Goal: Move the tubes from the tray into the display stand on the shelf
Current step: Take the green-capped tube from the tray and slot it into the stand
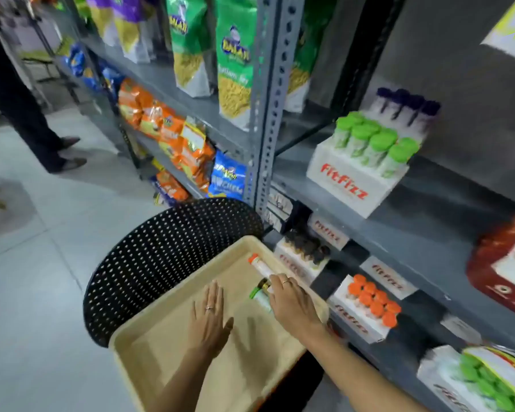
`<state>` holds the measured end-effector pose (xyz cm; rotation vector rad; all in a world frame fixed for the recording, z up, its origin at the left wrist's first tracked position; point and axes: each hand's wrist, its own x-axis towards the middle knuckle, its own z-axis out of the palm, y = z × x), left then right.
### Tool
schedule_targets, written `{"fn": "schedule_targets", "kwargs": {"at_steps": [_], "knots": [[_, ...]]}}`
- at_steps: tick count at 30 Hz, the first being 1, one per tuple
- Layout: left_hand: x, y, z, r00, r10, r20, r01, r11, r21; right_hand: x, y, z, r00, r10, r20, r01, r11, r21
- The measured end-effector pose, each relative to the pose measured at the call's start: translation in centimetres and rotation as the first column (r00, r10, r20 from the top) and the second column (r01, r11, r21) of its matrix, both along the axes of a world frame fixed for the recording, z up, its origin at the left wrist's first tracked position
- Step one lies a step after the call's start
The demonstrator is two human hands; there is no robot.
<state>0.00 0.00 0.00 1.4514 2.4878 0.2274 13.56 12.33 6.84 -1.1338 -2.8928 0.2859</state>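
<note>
A beige tray (149, 346) rests on a black perforated seat. Three tubes lie at its far right corner: an orange-capped tube (258, 265), a dark-capped tube (263, 283) and a green-capped tube (255, 292). My right hand (293, 304) lies over their lower ends with bent fingers touching them; whether it grips one is hidden. My left hand (210, 315) rests flat and open on the tray floor, holding nothing. The white FitFizz display stand (347, 181) sits on the shelf above, holding green-capped and purple-capped tubes.
The black seat (161, 257) stands against the grey metal rack post (275, 93). A lower shelf carries FitFizz stands with orange caps (372, 301) and dark caps (305, 248). Snack bags fill the shelves to the left. A person's legs (27, 114) stand far left on the tiled floor.
</note>
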Motion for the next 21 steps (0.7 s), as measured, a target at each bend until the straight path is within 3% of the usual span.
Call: {"fn": "schedule_targets", "kwargs": {"at_steps": [3, 6, 12, 16, 21], "knots": [[-0.6, -0.8, -3.0, 0.998, 0.025, 0.054, -0.011, 0.966, -0.258, -0.9, 0.2, -2.7, 0.991, -0.009, 0.131, 0.018, 0.997, -0.068], [-0.5, -1.8, -4.9, 0.994, 0.038, 0.100, 0.000, 0.934, -0.358, -1.6, -0.1, -4.5, 0.975, -0.038, 0.219, 0.052, 0.997, -0.059], [-0.4, -2.3, -6.8, 0.967, 0.125, 0.220, -0.027, 0.917, -0.399, -2.7, -1.2, -7.9, 0.912, 0.004, 0.411, -0.040, 0.996, 0.079], [-0.5, -2.5, -7.2, 0.965, 0.152, 0.214, -0.057, 0.916, -0.396, -3.9, -0.8, -7.7, 0.904, -0.070, 0.422, 0.043, 0.996, 0.073], [-0.4, -2.5, -7.2, 0.971, 0.148, 0.187, -0.056, 0.904, -0.424, -4.6, -0.4, -7.8, 0.896, -0.046, 0.442, 0.024, 0.998, 0.055]]}}
